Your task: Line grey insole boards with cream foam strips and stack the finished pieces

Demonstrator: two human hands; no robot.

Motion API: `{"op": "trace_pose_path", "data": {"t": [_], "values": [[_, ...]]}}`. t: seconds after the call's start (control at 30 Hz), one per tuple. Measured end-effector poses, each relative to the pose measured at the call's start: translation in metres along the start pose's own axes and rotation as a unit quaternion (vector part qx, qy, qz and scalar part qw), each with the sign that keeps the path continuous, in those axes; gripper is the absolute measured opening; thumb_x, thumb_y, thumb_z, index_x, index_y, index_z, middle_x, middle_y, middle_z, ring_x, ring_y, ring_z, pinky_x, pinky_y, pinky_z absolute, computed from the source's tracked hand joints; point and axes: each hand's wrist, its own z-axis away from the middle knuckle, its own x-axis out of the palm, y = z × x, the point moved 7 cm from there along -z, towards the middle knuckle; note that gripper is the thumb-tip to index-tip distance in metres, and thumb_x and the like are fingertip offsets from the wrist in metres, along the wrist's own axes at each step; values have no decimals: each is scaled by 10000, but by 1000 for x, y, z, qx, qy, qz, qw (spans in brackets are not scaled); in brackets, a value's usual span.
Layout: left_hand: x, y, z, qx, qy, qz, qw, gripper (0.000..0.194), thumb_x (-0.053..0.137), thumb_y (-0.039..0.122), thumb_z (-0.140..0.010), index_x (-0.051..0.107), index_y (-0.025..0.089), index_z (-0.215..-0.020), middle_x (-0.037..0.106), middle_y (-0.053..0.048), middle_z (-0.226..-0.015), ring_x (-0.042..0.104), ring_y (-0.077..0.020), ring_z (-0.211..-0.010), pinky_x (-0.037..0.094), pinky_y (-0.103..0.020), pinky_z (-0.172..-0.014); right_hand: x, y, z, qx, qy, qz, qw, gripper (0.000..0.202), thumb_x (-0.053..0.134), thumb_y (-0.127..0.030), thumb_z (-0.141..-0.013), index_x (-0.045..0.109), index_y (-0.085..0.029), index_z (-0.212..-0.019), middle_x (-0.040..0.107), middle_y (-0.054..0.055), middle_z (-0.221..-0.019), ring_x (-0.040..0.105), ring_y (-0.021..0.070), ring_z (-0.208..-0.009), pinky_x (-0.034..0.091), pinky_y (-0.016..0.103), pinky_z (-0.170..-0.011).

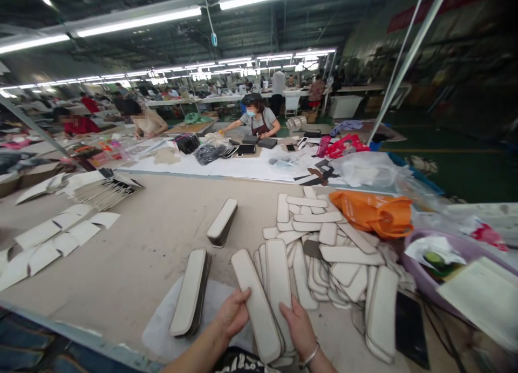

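Observation:
My left hand is closed on the left edge of a long cream panel with rounded corners and a dark edge, its thumb on top. My right hand, with a bangle at the wrist, grips the right edge of another cream panel just beside it. The two pieces overlap, and more are fanned out beneath. Left of my hands, a neat stack of panels lies on a white sheet. A smaller stack stands farther off. To the right spreads a loose heap of panels.
An orange bag and a purple basin sit at the right, with a dark flat object nearby. White cut pieces line the left of the table. A person works at the table beyond.

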Motion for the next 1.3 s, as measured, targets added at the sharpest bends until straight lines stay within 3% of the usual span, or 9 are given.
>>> {"op": "trace_pose_path", "data": {"t": [0.3,0.57,0.67,0.73,0.83,0.93,1.13,1.23,1.3], "values": [[-10,-12,9,-49,36,-10,998,442,647,165,-711,522,129,-1134,691,-128,-921,647,-280,-874,428,-468,-900,45,5,8,38,-122,-35,991,449,542,-372,-780,538,-180,-1185,612,47,-1156,546,215,-1076,397,364,-969],[13,6,9,62,-6,-162,985,1040,748,85,-591,128,231,-1413,465,-151,-1318,508,-243,-1130,360,-353,-984,43,1,10,-62,-55,213,973,696,551,-280,-755,256,-190,-1379,509,89,-1284,505,227,-1143,408,367,-966],[0,15,5,38,60,-226,972,1066,746,203,-627,43,210,-1428,411,-202,-1336,550,-256,-1042,377,-400,-938,31,-10,17,-128,-19,366,921,662,463,-236,-804,195,-187,-1407,481,109,-1303,471,241,-1175,420,361,-938],[-13,30,8,47,103,-262,958,907,733,256,-640,240,179,-1397,430,-204,-1311,561,-246,-986,375,-399,-923,21,-4,23,-127,3,486,865,635,408,-204,-830,168,-178,-1418,538,136,-1213,527,257,-1090,462,352,-844],[-30,59,20,87,115,-276,950,610,727,233,-631,532,164,-1204,556,-151,-1173,560,-218,-939,376,-351,-904,12,27,30,-72,-9,622,780,607,379,-132,-825,220,-192,-1408,615,130,-988,601,250,-872,471,328,-708],[-55,80,35,100,137,-258,951,444,728,189,-612,631,148,-1043,632,-115,-1013,559,-210,-934,386,-302,-865,7,68,32,-1,-34,669,742,612,429,-81,-769,321,-181,-1363,623,124,-911,614,243,-799,456,316,-667],[-98,67,46,-8,163,-252,954,423,735,263,-613,631,159,-1009,633,-131,-1019,581,-232,-914,394,-341,-837,0,89,24,54,-18,594,803,366,477,-194,-776,486,-199,-1142,654,84,-905,633,227,-822,458,299,-681],[-93,44,43,-68,125,-221,965,464,743,257,-607,610,180,-1044,612,-150,-1083,562,-250,-984,372,-378,-876,14,70,22,3,-14,491,871,299,494,-302,-793,494,-208,-1077,667,69,-866,640,235,-811,468,307,-696],[-71,34,39,-73,68,-205,974,543,762,208,-574,585,212,-1087,587,-134,-1148,537,-251,-1041,360,-393,-901,31,51,21,-51,-22,409,911,310,491,-367,-808,479,-216,-1079,665,64,-908,634,232,-843,475,312,-723]]}}
